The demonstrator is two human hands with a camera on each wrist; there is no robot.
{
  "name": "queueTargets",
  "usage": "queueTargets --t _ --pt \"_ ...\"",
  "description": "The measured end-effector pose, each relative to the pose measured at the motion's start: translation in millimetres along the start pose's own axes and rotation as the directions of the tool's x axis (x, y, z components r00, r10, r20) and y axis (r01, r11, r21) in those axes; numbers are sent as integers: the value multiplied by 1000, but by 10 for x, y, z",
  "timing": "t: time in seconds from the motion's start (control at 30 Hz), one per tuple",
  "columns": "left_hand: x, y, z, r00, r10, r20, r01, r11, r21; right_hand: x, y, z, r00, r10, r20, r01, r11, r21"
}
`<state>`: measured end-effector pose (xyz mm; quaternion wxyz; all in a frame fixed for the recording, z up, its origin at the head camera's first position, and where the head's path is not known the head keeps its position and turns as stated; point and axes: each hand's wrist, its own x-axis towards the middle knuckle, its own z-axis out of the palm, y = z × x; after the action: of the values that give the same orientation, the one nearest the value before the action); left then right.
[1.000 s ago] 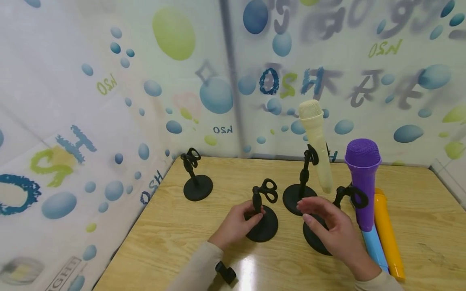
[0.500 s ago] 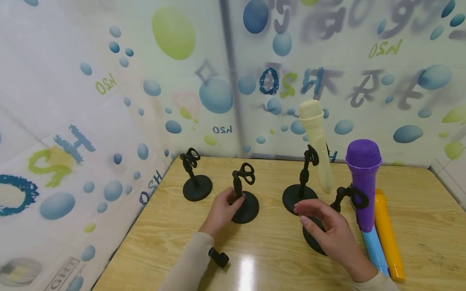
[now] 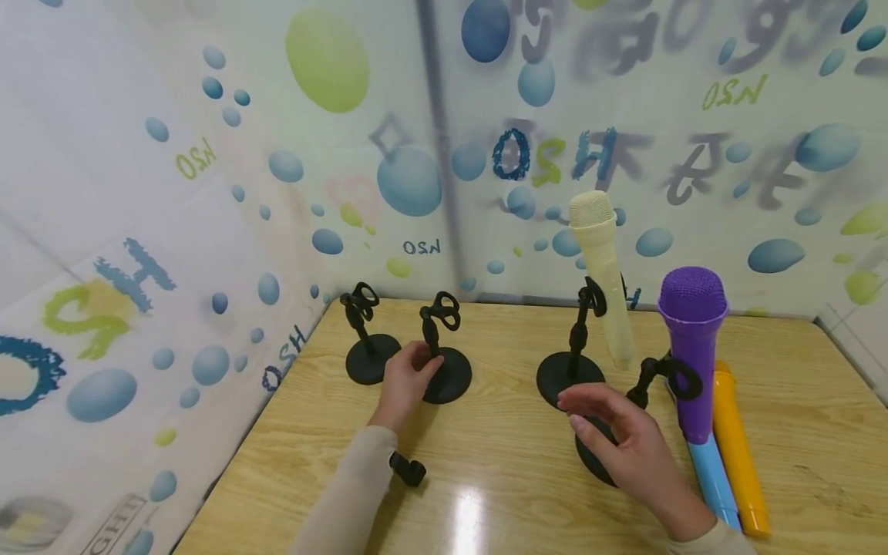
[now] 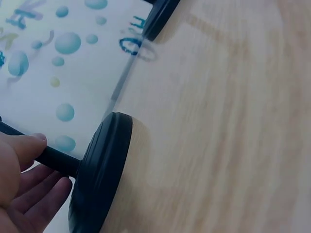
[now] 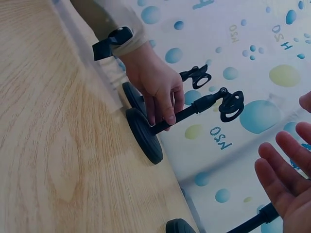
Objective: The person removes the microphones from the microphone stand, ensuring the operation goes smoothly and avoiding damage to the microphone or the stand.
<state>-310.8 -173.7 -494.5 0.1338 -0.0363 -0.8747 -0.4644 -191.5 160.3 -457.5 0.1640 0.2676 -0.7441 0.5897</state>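
Note:
My left hand grips the post of a black microphone stand low down, just above its round base. In the left wrist view, the thumb and fingers lie around the post, with the base right beside the wood surface. That stand's two-ring clip holds nothing. My right hand, fingers loosely bent and apart, hovers by another black stand and partly hides its base and post. The right wrist view shows its fingers spread, with nothing between them.
A third stand with an empty clip stands at the back left. Behind my right hand, another stand holds a cream microphone. At right are a purple microphone, a blue handle and an orange one. Patterned walls border the table.
My left hand has moved the held stand left and toward the back, up close to the back-left stand. My right hand has stayed nearly in place.

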Motion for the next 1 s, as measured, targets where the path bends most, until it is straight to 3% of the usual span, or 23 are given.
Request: queueTargets --t 0.2,0.53,1.0 --pt "98 -77 -38 998 -5 -61 5 1000 9 -15 5 8 1000 -2 0 2 1000 11" --pt "188 -149 -86 996 -56 -74 56 998 7 -40 9 8 1000 -15 -11 16 999 28" --pt "50 -221 -193 989 -109 -100 108 994 -13 -76 6 -18 1000 -16 -23 17 1000 22"
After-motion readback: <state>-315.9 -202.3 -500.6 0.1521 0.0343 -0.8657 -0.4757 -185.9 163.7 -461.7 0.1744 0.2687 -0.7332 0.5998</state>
